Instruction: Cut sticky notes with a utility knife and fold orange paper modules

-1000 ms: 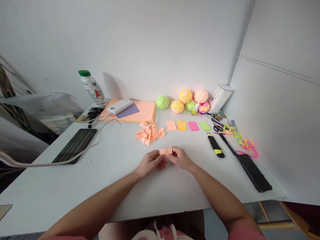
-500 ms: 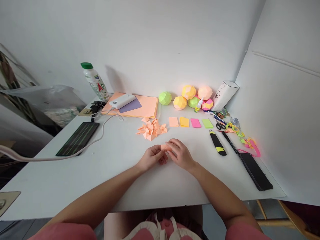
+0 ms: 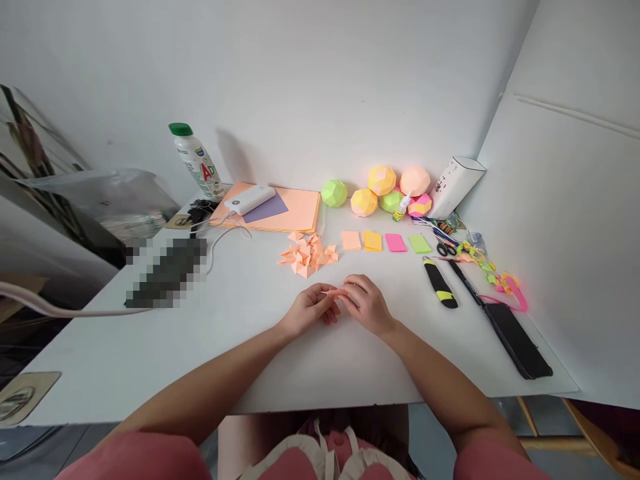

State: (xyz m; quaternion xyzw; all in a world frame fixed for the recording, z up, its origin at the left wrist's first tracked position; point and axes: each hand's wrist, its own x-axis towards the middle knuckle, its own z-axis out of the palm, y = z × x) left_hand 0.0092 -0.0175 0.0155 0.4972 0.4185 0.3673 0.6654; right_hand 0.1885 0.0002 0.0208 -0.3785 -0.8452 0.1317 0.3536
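Note:
A small piece of peach paper [image 3: 337, 292] is pinched between my two hands, low over the middle of the table. My left hand [image 3: 311, 308] grips its left end between thumb and fingers. On the other end, the fingertips of my right hand [image 3: 367, 303] press together; most of the paper is hidden by my fingers. Just beyond my hands lies a pile of folded peach paper pieces [image 3: 306, 256]. Right of that pile, square paper stacks stand in a row: peach [image 3: 351, 241], orange [image 3: 373, 241], pink [image 3: 396, 243] and green [image 3: 419, 244].
Several faceted paper balls [image 3: 383, 181] and a small glue bottle [image 3: 401, 209] stand by the wall. To the right lie a utility knife [image 3: 440, 283], scissors [image 3: 447, 249] and a black case [image 3: 517, 340]. A power bank [image 3: 251, 199] rests on peach sheets [image 3: 300, 213], near a white bottle [image 3: 197, 163].
The peach paper between my fingers shows less of its face now, looking narrower and more edge-on. My hands stay together in nearly the same place; the whole view has shifted slightly.

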